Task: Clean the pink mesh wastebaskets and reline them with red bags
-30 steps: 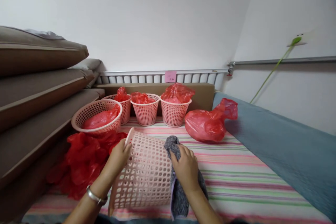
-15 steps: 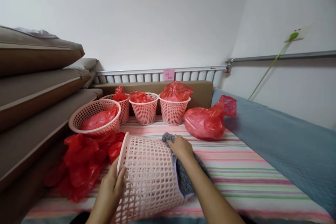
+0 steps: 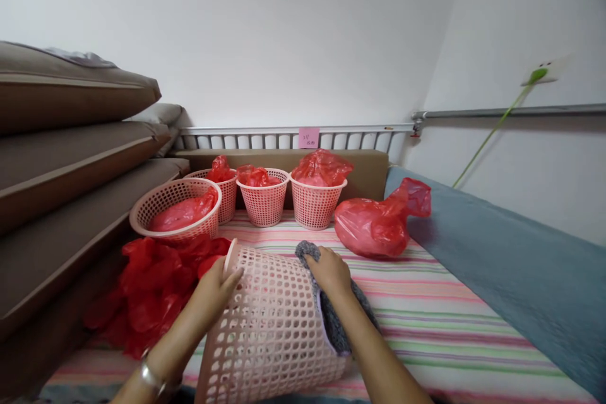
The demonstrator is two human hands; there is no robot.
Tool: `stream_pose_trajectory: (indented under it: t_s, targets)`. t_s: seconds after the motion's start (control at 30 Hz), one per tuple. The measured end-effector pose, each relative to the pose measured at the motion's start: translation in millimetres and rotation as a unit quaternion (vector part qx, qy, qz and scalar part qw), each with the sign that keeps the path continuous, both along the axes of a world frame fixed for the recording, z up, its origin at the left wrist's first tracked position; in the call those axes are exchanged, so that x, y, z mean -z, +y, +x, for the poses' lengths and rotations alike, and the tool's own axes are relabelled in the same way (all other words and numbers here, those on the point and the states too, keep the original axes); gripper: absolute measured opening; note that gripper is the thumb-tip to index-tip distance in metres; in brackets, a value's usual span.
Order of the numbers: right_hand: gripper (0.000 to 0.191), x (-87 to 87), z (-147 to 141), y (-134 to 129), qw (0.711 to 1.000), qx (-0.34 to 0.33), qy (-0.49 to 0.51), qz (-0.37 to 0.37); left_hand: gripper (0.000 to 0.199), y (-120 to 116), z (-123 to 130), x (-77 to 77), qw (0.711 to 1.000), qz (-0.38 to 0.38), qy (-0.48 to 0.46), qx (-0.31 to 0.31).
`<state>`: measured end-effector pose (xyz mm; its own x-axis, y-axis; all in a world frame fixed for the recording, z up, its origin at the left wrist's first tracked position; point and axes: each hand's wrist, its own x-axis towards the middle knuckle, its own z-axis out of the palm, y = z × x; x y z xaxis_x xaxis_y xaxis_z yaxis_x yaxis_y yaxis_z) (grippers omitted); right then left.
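A pale pink perforated plastic basket (image 3: 274,322) lies on its side in front of me, its mouth toward the left. My left hand (image 3: 218,290) grips its rim, thumb on the outer wall and fingers toward the inside. At the basket's base, my right hand (image 3: 330,271) is closed on a grey cloth (image 3: 337,322) with a pale purple edge, pressed against the basket. Part of the cloth hangs down under my right forearm. Beside my left hand lies a heap of crumpled red plastic bags (image 3: 156,290).
Several upright pink baskets (image 3: 263,207) with red bags in them stand at the back. A tied, filled red bag (image 3: 374,224) sits right of them on the striped sheet (image 3: 454,322). Stacked cushions (image 3: 71,158) rise at the left; a radiator (image 3: 369,140) lines the wall.
My left hand has shifted up along the basket's rim, and its bracelet now shows. The basket has turned slightly. My right hand keeps the cloth at the base.
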<state>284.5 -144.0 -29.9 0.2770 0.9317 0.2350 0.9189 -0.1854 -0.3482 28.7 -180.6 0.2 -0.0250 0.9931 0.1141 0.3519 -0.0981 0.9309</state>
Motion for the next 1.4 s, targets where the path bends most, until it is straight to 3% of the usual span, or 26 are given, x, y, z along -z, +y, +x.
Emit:
stream_pose_trajectory:
  t_s: [0.1,0.23,0.37,0.53,0.63,0.73,0.87,1.07,1.27,1.4]
  targets:
    - [0.036,0.4,2,-8,1.0,0.004,-0.004,0.027,0.023,21,10,-13.7,0.999,-0.027,-0.028,0.015]
    - [0.032,1.7,4,-15,0.997,0.008,-0.011,0.077,0.033,18,14,-4.3,0.998,0.006,-0.063,0.029]
    - [0.029,9.8,-4,-20,0.988,-0.012,-0.013,0.152,0.046,-5,8,20.8,0.996,0.05,-0.075,0.002]
    - [0.028,20.9,-17,-31,0.978,-0.05,0.003,0.2,0.052,-35,-4,68.0,0.992,0.074,-0.073,-0.067]
    - [0.028,16.2,-19,-33,0.987,-0.018,0.002,0.159,0.059,-49,-8,96.2,0.991,0.061,-0.101,-0.068]
    - [0.031,5.2,-15,-23,0.996,0.027,-0.004,0.082,0.058,-59,-11,112.0,0.989,0.062,-0.111,-0.072]
    - [0.036,-2.5,1,3,0.998,0.049,0.016,0.02,0.055,-65,-6,110.9,0.985,0.066,-0.128,-0.095]
    - [0.041,5.8,34,33,0.995,0.051,0.073,-0.04,0.058,-62,7,98.2,0.982,0.09,-0.115,-0.123]
    - [0.039,17.7,58,28,0.99,0.069,0.12,-0.027,0.063,-50,-7,99.2,0.984,0.062,-0.132,-0.105]
    - [0.039,17.9,59,13,0.987,0.074,0.143,0.021,0.061,-45,-10,94.8,0.983,0.089,-0.116,-0.107]
